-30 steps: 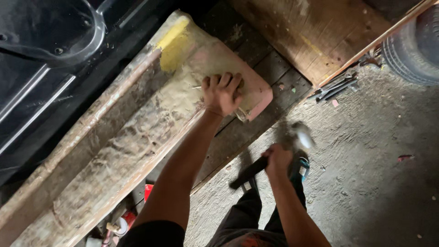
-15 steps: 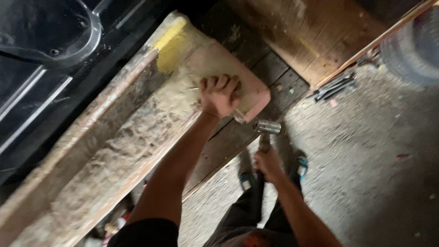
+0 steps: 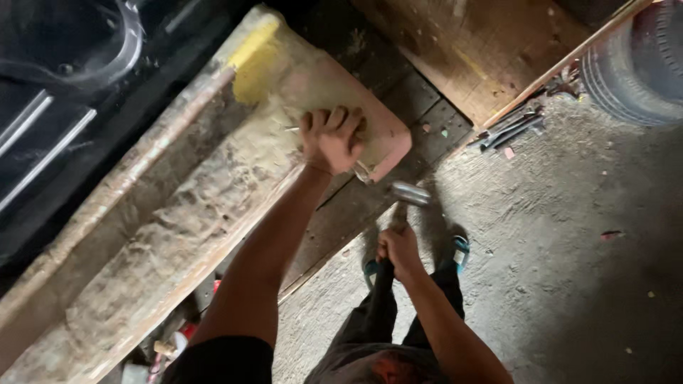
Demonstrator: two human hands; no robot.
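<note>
- Steel hammer head (image 3: 411, 193) is hanging just beside my left hand (image 3: 333, 139), so I am judging a bruised knuckle as the first risk if the swing is drifting even a little toward the fingers.
- I am keeping that left hand curled tight around a small metal tool (image 3: 361, 173), probably a chisel, whose tip is poking out below the fist at the edge of the pinkish panel (image 3: 370, 107); a glancing blow could be knocking it sideways out of the grip.
- I am closing my right hand (image 3: 398, 249) firmly around the dark hammer handle, low down; a loose wrist there could be sending the head wide.
- I am seeing crumbly, rough filler (image 3: 178, 206) along the long panel, so a hard strike may be chipping more than intended.
- My sandalled feet (image 3: 461, 249) are standing directly below on the concrete floor (image 3: 569, 284), where a dropped hammer would be landing.
</note>
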